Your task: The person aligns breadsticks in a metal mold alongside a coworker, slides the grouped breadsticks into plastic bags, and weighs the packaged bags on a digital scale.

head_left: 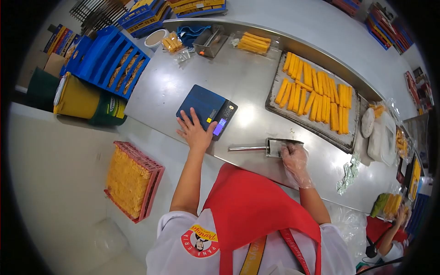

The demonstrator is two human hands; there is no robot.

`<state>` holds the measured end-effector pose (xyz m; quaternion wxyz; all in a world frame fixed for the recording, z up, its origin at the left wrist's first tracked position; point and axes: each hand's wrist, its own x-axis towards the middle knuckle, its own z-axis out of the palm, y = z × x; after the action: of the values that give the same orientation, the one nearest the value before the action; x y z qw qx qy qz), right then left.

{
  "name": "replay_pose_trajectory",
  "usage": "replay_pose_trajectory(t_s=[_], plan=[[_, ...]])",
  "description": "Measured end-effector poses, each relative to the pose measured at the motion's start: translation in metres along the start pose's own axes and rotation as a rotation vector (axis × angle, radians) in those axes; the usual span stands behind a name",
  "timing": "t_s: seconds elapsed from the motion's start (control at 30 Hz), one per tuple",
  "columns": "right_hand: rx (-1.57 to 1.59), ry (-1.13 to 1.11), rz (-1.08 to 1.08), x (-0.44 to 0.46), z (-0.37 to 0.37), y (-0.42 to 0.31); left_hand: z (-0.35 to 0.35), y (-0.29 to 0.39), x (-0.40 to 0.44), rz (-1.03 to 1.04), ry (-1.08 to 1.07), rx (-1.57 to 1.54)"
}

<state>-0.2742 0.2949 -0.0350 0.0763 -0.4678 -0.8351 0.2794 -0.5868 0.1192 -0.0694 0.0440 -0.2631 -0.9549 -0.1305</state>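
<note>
My left hand (196, 130), bare and with its fingers spread, rests on the near edge of a dark digital scale (200, 106) with a lit display. My right hand (294, 158), in a clear plastic glove, is closed at the open end of a metal scoop (274, 148), whose handle points left along the table. Its fingertips are partly hidden by the scoop, and what they grip is unclear. Beyond it, a paper-lined tray (275, 110) holds several yellow-orange sticks (316, 106) in rows.
Bagged sticks (254, 42), a metal bin (210, 42) and a blue crate (103, 62) stand at the far and left sides. Foil strips (349, 174) and a plastic container (382, 137) lie right. A red crate (156, 183) is low left; another person's arm (389, 236) shows lower right.
</note>
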Motion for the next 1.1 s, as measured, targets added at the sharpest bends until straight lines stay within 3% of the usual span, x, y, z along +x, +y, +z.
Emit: replay_pose_trajectory(t_s=[0.1,0.23,0.33,0.5,0.57,0.63,0.7,0.8,0.83,0.93,1.0,1.07,1.1], plan=[[0.005,0.030,-0.024,0.000,0.003,0.004,-0.006,-0.010,0.016,0.034,-0.009,0.022],[0.012,0.028,-0.016,0.001,0.005,0.006,-0.018,-0.027,0.057,-0.131,0.023,-0.012],[0.052,0.012,0.014,0.002,0.006,0.008,-0.019,-0.048,0.097,-0.123,-0.160,-0.305],[0.045,-0.067,0.001,0.012,-0.002,-0.004,-0.001,-0.065,0.140,0.076,-0.184,-0.421],[0.025,-0.085,-0.010,0.017,-0.001,-0.007,-0.006,-0.043,0.140,0.049,-0.097,-0.194],[0.047,-0.093,-0.034,0.024,0.014,-0.004,-0.010,-0.014,0.132,0.157,0.006,-0.173],[0.063,-0.135,-0.002,0.025,0.011,-0.025,-0.016,0.033,0.103,0.392,0.017,-0.546],[0.119,0.098,-0.174,0.029,0.003,-0.023,-0.033,0.114,0.019,0.637,-0.250,-0.570],[0.181,0.171,-0.285,0.030,-0.007,-0.022,-0.044,0.134,-0.008,0.672,-0.357,-0.501],[0.142,0.563,-0.260,0.048,-0.037,0.041,-0.013,0.155,-0.054,0.648,-0.423,-0.354],[0.010,0.808,-0.071,0.057,-0.061,0.106,-0.005,0.159,-0.061,0.666,-0.374,-0.296],[-0.240,0.756,0.223,0.054,-0.104,0.133,0.000,0.163,-0.065,0.674,-0.320,-0.234],[-0.235,0.760,0.213,0.054,-0.111,0.143,0.001,0.164,-0.065,0.694,-0.326,-0.232]])
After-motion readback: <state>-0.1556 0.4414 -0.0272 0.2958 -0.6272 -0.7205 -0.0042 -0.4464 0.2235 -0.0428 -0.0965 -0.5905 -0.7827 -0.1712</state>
